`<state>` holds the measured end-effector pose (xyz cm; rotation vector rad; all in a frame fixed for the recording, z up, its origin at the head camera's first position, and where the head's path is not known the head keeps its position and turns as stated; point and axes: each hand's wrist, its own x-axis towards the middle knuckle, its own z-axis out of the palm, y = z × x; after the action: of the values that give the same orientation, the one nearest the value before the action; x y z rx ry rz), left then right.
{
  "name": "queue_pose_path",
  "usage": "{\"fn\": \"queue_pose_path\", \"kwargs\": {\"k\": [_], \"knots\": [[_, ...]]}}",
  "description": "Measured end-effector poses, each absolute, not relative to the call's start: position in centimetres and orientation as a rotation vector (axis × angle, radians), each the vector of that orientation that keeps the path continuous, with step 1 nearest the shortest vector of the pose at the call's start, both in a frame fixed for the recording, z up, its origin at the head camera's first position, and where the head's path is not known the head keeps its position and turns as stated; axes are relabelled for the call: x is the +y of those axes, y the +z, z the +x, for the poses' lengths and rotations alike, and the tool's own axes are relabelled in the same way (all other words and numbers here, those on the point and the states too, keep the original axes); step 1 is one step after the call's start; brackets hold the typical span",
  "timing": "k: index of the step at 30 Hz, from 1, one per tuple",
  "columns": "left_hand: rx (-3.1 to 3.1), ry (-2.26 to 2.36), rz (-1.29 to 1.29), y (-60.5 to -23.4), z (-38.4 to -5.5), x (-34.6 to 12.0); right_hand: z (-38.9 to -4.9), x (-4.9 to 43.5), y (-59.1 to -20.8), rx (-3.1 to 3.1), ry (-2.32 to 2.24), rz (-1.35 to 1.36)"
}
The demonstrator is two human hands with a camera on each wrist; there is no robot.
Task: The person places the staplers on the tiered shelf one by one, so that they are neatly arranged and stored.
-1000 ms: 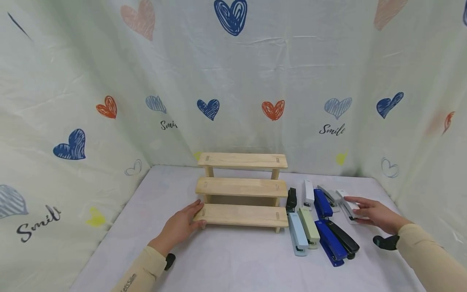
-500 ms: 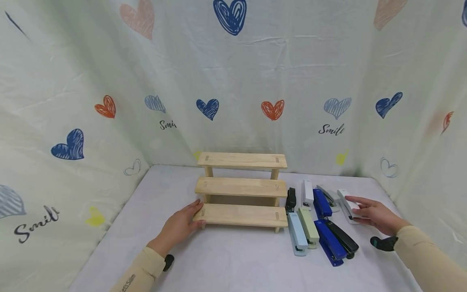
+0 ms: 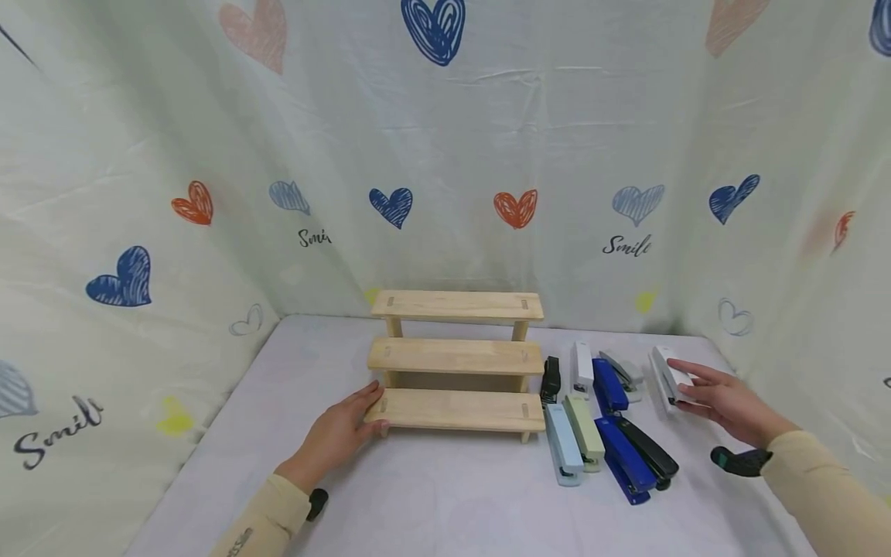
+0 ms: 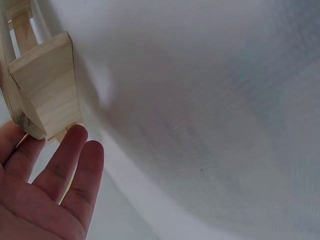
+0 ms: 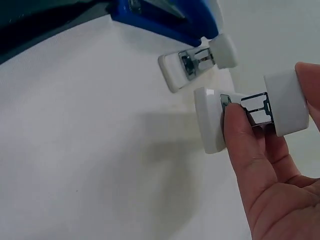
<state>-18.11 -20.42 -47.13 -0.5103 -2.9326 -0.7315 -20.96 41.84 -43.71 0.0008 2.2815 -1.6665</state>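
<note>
My right hand (image 3: 731, 398) pinches a white stapler (image 3: 670, 375) at the table's right side. In the right wrist view the white stapler (image 5: 287, 102) lies between thumb and fingers, its metal part showing and a shadow on the cloth beside it. My left hand (image 3: 341, 433) rests against the left end of the bottom board of a three-tier wooden rack (image 3: 455, 410). In the left wrist view the fingers of my left hand (image 4: 55, 185) are fairly straight, with tips at the end of the wooden board (image 4: 50, 85); the thumb is hidden there.
Right of the rack lie several staplers: light blue (image 3: 564, 445), green (image 3: 585, 433), two blue ones (image 3: 625, 456) (image 3: 609, 385), black (image 3: 649, 449), a small black one (image 3: 551, 379), white (image 3: 582, 367) and grey-white (image 3: 622, 371). A heart-patterned curtain (image 3: 445, 139) hangs around the white-covered table (image 3: 431, 495).
The white stapler has shifted away from the grey-white one, slightly back and right, in my right hand. My left hand stays at the rack. The head view has turned slightly right.
</note>
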Motion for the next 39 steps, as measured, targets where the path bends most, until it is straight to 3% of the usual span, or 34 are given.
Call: {"fn": "queue_pose_path", "kwargs": {"k": [14, 24, 39], "knots": [[-2.956, -0.745, -0.485, -46.6, -18.0, -20.5, -22.3, 36.3, -36.6, 2.25, -1.776, -0.181], [-2.974, -0.736, -0.467, -46.6, -18.1, -20.4, -25.0, 26.7, -32.9, 2.187, -1.849, -0.301], [-2.952, -0.725, -0.471, -46.8, -18.2, -20.5, -27.7, 10.9, -31.8, 1.929, -1.947, -0.256]]}}
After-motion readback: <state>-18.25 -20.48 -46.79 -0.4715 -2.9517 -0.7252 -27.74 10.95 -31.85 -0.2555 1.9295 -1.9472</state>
